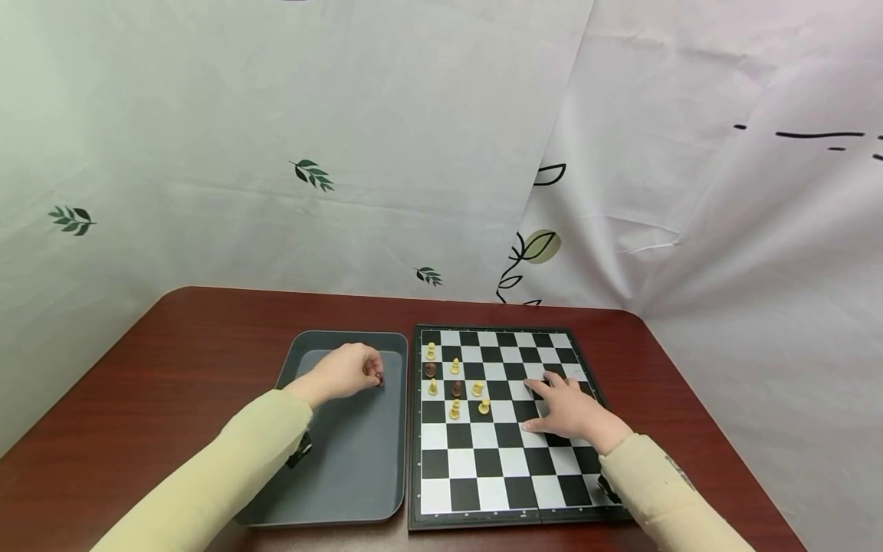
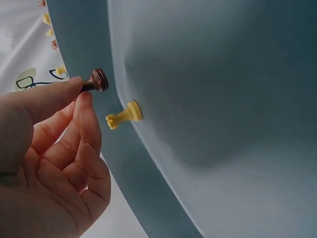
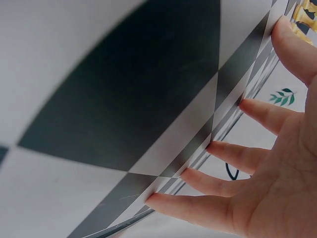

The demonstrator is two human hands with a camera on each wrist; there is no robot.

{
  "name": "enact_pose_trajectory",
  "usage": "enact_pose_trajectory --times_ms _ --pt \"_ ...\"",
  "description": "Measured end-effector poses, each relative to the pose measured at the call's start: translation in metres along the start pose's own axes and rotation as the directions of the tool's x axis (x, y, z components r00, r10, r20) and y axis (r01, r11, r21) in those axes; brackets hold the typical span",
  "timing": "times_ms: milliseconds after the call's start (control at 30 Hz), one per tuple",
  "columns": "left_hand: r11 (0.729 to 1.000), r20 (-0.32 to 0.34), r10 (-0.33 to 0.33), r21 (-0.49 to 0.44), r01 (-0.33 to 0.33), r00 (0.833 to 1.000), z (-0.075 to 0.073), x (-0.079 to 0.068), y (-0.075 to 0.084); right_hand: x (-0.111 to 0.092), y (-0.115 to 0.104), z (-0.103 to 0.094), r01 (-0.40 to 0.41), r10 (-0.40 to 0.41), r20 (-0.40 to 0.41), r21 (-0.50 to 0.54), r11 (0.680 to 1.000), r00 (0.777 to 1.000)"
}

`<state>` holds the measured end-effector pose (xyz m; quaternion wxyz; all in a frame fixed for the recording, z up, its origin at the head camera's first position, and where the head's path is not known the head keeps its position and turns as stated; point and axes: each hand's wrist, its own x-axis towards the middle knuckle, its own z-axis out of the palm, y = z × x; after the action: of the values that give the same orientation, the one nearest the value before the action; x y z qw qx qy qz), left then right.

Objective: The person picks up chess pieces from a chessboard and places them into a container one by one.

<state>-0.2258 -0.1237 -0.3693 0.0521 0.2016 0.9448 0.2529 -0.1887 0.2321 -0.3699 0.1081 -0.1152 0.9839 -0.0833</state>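
My left hand [image 1: 341,372] is over the far right part of a grey tray [image 1: 359,483], pinching a dark brown chess piece [image 2: 97,81] between thumb and forefinger. Fingers cover the piece's upper part, so its kind cannot be told. A yellow rook [image 2: 126,115] shows just beyond that hand in the left wrist view, inside the tray; the head view hides it. On the chessboard [image 1: 500,460] rests my right hand [image 1: 569,408], fingers spread and fingertips touching the squares, holding nothing. Several yellow chess pieces [image 1: 454,409] and two brown chess pieces [image 1: 457,389] stand on the board's left side.
Tray and board lie side by side on a reddish-brown table [image 1: 228,345], with a narrow gap between them. Behind the table hangs a white cloth [image 1: 414,153] with leaf prints. The board has a raised dark rim [image 1: 476,522].
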Motion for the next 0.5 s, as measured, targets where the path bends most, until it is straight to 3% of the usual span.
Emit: enact_pose_trajectory --times_ms 500 --pt "1.0 0.013 -0.022 0.001 0.022 1.0 0.0027 0.0007 -0.0073 0.0006 0.0012 0.0014 -0.002 0.002 -0.001 0.005 1.0 1.0"
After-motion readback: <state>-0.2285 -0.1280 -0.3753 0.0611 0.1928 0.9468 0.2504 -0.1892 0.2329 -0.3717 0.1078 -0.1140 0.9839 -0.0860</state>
